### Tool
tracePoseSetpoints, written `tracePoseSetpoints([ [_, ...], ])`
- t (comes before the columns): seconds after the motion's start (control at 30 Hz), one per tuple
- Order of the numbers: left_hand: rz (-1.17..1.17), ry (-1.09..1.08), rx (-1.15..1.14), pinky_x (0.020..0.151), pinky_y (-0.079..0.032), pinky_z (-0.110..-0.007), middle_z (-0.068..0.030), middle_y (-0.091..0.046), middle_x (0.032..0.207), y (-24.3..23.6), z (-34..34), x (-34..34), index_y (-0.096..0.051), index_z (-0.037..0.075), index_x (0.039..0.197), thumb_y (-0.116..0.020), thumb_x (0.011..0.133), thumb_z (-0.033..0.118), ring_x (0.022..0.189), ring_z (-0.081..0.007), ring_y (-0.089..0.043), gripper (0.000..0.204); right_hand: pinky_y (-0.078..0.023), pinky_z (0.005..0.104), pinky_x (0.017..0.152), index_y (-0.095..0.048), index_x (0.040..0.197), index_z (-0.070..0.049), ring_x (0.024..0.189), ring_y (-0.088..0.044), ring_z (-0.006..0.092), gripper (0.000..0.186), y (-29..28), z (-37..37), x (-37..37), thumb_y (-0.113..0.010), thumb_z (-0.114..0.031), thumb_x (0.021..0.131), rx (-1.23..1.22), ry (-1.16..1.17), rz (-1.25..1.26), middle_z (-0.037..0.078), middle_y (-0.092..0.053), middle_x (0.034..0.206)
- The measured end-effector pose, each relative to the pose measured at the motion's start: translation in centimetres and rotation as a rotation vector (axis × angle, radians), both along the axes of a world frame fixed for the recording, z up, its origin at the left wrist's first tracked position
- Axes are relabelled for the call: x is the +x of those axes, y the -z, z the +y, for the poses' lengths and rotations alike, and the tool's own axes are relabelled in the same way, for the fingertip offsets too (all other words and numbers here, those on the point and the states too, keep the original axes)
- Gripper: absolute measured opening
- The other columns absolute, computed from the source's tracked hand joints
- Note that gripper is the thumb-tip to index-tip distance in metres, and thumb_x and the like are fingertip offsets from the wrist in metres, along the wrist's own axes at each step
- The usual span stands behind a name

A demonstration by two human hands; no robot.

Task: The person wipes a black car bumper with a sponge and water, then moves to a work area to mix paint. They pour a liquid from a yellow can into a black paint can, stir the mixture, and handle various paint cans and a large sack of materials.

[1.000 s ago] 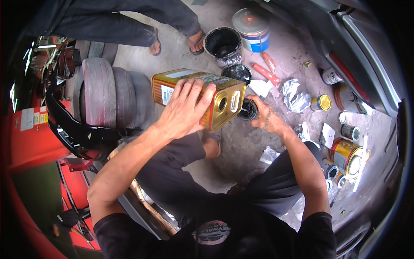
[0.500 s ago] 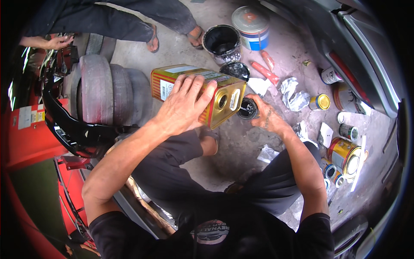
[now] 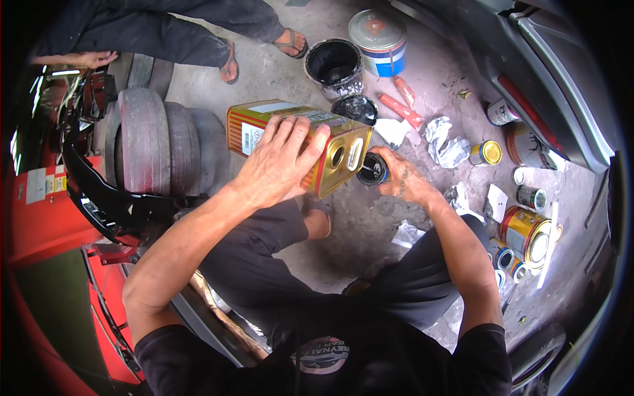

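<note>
My left hand (image 3: 281, 158) is spread over the upper side of a rectangular gold-and-red metal tin (image 3: 267, 115) and holds it tilted onto its side. The tin's round opening and pale handle face right. Close beside that end, my right hand (image 3: 404, 179) is wrapped round a small dark cup (image 3: 374, 170) with black inside. A thin pale streak shows at the cup's mouth; whether it is liquid or a stick I cannot tell. Below the tin's right end is the floor.
Ahead stand a black-stained bucket (image 3: 334, 66), a black-coated round container (image 3: 354, 109) and a lidded pail (image 3: 378, 41). Crumpled paper (image 3: 449, 144) and several paint cans (image 3: 525, 234) lie right. Stacked tyres (image 3: 144, 142) and another person's legs (image 3: 158, 39) are left.
The view has shifted slightly. My right hand and the cup have come a little nearer the tin. The other person's hand at upper left has moved slightly and lies flatter.
</note>
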State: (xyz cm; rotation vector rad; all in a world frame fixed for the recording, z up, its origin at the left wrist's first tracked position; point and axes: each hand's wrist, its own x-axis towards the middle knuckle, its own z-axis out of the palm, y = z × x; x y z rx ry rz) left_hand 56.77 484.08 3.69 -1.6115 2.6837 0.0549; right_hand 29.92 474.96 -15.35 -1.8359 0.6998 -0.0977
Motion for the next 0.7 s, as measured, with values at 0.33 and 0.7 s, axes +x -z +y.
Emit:
tracePoseSetpoints([
  [0.33, -0.012, 0.005, 0.012, 0.108, -0.041, -0.057, -0.0254, -0.047, 0.134, 0.2, -0.1, 0.4, -0.035, 0.001, 0.151, -0.093, 0.059, 0.021, 0.125, -0.0454, -0.050, 0.111, -0.048, 0.0481, 0.110, -0.040, 0.150, -0.011, 0.132, -0.057, 0.0421, 0.082, 0.4, 0.2, 0.2, -0.077, -0.005, 0.077, -0.042, -0.003, -0.039, 0.023, -0.060, 0.139],
  [0.7, -0.036, 0.002, 0.016, 0.112, -0.038, -0.059, -0.0260, -0.049, 0.135, 0.9, -0.5, 1.2, -0.036, 0.002, 0.152, -0.094, 0.063, 0.034, 0.126, -0.0434, -0.051, 0.111, -0.048, 0.0500, 0.107, -0.039, 0.151, -0.012, 0.131, -0.058, 0.0431, 0.080, -0.1, 0.0, 0.8, -0.075, -0.007, 0.080, 0.018, 0.015, -0.017, 0.026, -0.061, 0.135],
])
